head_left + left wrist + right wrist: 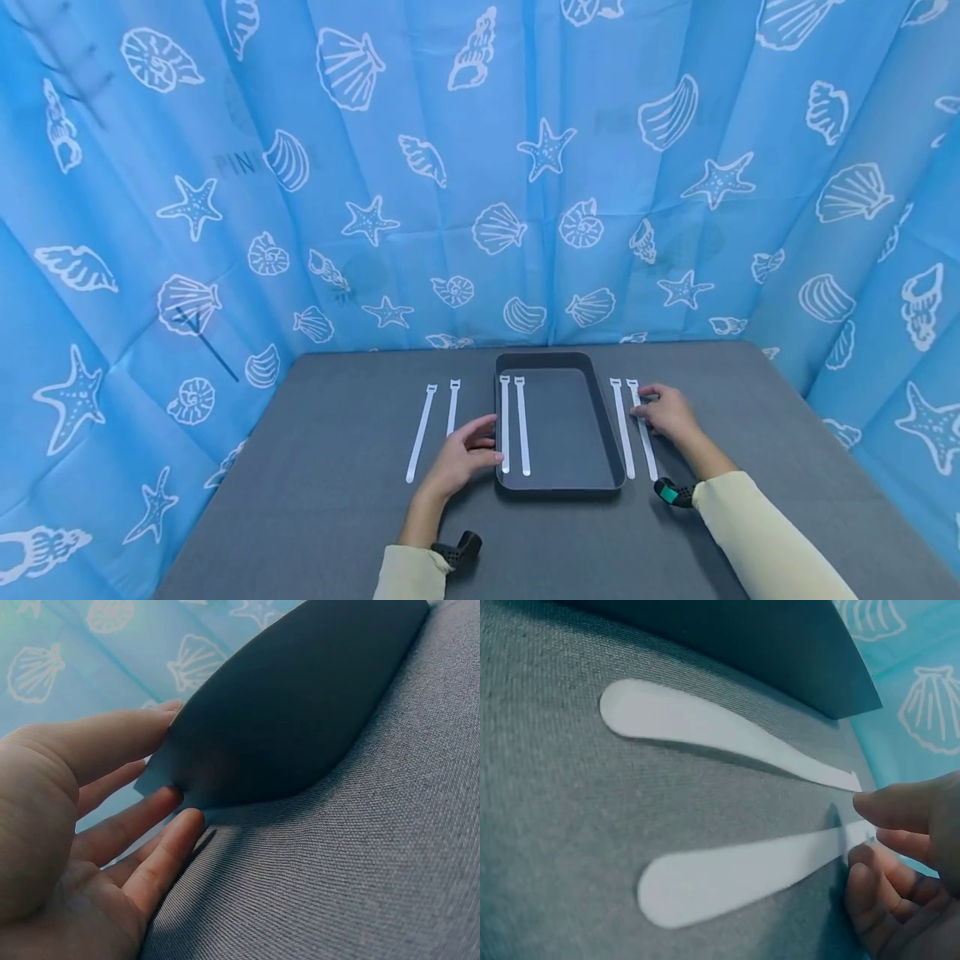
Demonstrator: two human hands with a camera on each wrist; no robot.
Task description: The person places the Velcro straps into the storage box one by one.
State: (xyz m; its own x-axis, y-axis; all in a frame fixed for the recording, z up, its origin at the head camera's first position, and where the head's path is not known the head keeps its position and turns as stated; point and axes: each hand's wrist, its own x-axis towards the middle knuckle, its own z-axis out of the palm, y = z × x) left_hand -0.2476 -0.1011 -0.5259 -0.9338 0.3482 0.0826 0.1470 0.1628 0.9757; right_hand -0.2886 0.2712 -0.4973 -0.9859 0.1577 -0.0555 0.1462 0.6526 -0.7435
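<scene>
A: Status of hands?

B: Right hand [666, 414], right of centre, fingers [889, 806] pinching the outer white strap [643, 431] on the desk [337, 517]. Left hand [465, 454] relaxed, fingers spread against the tray's [558, 492] left wall.

A: Advice?

B: Lift straight; the neighbouring strap [622, 427] lies just beside. Two straps [513, 423] occupy the tray; two more [435, 425] lie left.

A dark grey rectangular plastic tray [558, 487] sits at centre; the left hand [467, 457] touches its nine-o'clock wall, while the right hand [667, 412] rests on a white flat strap [643, 433] at three o'clock.
</scene>
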